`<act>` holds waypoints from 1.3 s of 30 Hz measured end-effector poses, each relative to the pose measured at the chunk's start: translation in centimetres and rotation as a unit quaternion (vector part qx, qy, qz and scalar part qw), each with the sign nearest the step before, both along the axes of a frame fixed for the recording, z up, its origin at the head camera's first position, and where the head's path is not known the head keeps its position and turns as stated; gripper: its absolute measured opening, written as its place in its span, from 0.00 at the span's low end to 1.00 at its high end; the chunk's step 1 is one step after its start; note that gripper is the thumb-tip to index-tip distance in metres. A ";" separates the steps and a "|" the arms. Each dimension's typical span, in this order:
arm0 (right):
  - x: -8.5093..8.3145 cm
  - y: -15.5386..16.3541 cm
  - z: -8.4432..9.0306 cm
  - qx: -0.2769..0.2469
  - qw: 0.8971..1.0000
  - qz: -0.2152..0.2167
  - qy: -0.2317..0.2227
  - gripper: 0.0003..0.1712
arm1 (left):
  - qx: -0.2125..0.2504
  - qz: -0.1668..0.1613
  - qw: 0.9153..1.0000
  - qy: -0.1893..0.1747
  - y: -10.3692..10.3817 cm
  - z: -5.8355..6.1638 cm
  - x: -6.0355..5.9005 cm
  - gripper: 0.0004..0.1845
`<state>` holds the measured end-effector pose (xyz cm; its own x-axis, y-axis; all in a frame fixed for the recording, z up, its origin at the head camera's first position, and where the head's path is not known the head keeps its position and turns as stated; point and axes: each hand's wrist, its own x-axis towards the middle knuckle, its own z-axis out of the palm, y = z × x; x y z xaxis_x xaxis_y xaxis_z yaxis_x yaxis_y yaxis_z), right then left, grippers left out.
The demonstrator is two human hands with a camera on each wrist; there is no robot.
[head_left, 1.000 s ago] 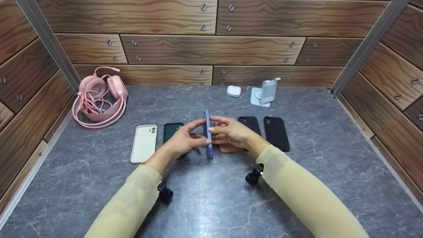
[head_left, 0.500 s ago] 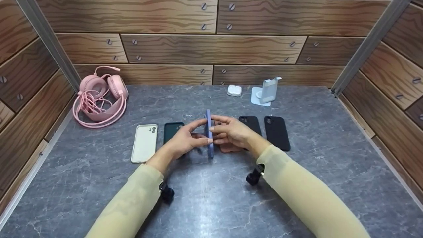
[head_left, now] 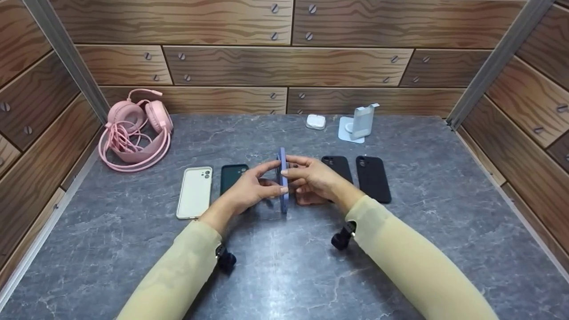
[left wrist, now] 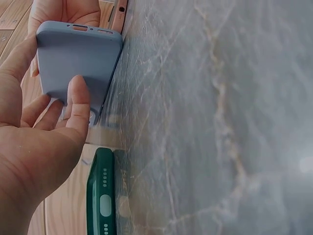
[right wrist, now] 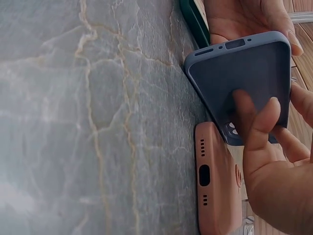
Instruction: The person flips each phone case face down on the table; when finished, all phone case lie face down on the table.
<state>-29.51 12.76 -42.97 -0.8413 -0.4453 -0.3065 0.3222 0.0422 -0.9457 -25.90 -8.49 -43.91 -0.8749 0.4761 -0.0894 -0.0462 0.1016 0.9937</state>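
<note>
A blue-purple phone case (head_left: 284, 204) stands on its long edge, seen nearly edge-on in the head view between both hands. My left hand (head_left: 243, 190) holds it from the left, its thumb near the front and index finger farther back. On the other side my right hand (head_left: 321, 178) holds it with bent fingers and thumb. Port cutouts show along the short end of the phone case (left wrist: 73, 54) in the left wrist view. In the right wrist view, the dark inner side of the phone case (right wrist: 210, 81) shows, with right fingertips against it.
A cream phone case (head_left: 193, 195) and a dark green one (head_left: 230, 180) lie to the left. A pink case (head_left: 309, 198) and two black ones, the outer black case (head_left: 372, 180) included, lie right. Pink headphones (head_left: 133, 129), a white earbud case (head_left: 315, 122) and a phone stand (head_left: 361, 122) sit behind.
The phone case and both hands have shifted very slightly to the right in the head view. Both hands keep their hold, and the other things stay put.
</note>
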 end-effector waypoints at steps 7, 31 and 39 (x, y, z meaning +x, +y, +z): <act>0.2 -0.2 0.1 -0.012 1.000 -0.013 0.001 0.37 | -0.008 0.010 1.000 0.014 0.2 -0.9 -0.4 0.43; 1.0 0.2 1.1 -0.091 0.996 -0.023 0.008 0.36 | -0.016 0.109 0.993 0.035 -0.1 -0.8 -0.2 0.35; 1.2 0.5 1.4 -0.132 0.991 -0.012 0.015 0.37 | 0.010 0.125 0.992 0.013 0.0 -0.5 -0.2 0.35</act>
